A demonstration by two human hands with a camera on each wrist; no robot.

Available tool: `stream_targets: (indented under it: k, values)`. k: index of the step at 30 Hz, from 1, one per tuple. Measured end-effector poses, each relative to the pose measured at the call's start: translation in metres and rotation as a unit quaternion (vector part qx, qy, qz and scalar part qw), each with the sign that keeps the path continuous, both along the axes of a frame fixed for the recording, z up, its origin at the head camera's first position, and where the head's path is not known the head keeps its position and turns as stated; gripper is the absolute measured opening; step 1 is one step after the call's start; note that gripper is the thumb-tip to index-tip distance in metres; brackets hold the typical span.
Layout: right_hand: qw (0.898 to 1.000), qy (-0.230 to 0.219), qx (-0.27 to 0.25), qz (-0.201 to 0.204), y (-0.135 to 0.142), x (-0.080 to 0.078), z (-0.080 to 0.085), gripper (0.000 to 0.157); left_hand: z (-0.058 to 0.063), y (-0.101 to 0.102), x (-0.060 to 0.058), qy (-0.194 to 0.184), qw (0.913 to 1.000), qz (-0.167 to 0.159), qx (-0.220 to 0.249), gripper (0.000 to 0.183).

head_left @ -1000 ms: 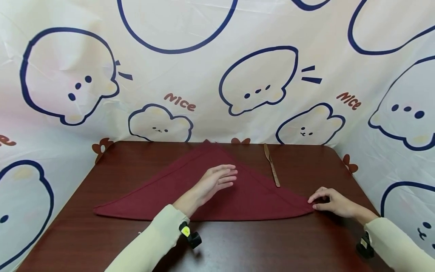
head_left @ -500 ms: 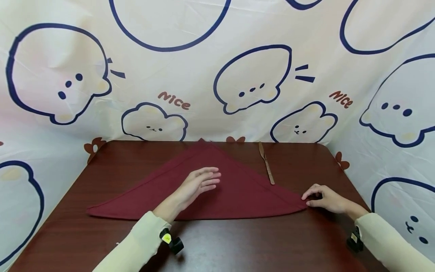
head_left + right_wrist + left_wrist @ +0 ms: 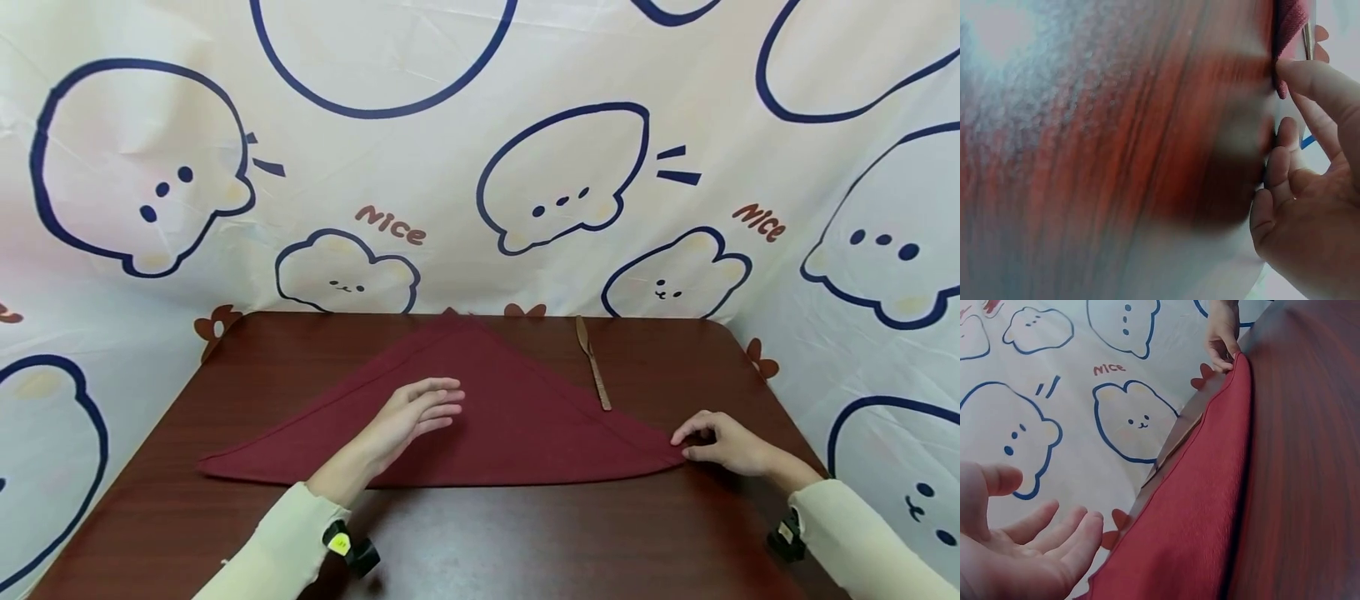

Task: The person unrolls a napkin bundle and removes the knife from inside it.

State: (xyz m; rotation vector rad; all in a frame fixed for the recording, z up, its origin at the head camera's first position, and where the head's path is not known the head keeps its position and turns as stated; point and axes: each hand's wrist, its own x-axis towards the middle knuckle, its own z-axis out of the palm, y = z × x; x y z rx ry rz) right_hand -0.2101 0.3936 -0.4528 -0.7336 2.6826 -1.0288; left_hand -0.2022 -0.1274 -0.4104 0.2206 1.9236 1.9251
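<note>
A dark red cloth napkin [image 3: 510, 433], folded into a triangle, lies flat with its long edge toward me and its point at the far table edge. At its right corner my right hand [image 3: 723, 443] pinches the tip between thumb and forefinger. The right wrist view shows the thumb [image 3: 1310, 78] against the cloth's tip, the other fingers loosely bent below. My left hand [image 3: 405, 421] hovers over the napkin's left-middle part, fingers extended and apart from the cloth. In the left wrist view, nothing is in that hand's palm [image 3: 1016, 562].
A gold-coloured table knife [image 3: 594, 367] lies on the brown wooden table [image 3: 480, 542], beyond the napkin's right slope. A white sheet [image 3: 450, 183] with cartoon outlines hangs behind the table and along both sides.
My left hand has drifted left and slightly toward me above the napkin. The right hand keeps its pinch on the right corner. The whole head view shifted a little.
</note>
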Motion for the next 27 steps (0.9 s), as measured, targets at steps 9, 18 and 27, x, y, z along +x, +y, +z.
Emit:
stream_targets:
  k: [9, 18, 27]
  values:
    - [1.0, 0.005, 0.009, 0.0, -0.01, 0.0, 0.001, 0.01, 0.001, -0.027, 0.012, 0.003, 0.9996, 0.019, -0.019, 0.048]
    - [1.0, 0.007, 0.014, -0.007, -0.012, -0.001, 0.002, 0.01, 0.0, -0.046, 0.015, 0.016, 0.9989, 0.04, -0.017, 0.052]
    - [1.0, 0.012, 0.013, -0.022, -0.012, -0.002, 0.004, 0.011, -0.004, -0.061, 0.014, 0.028, 0.9972, 0.068, -0.013, 0.049]
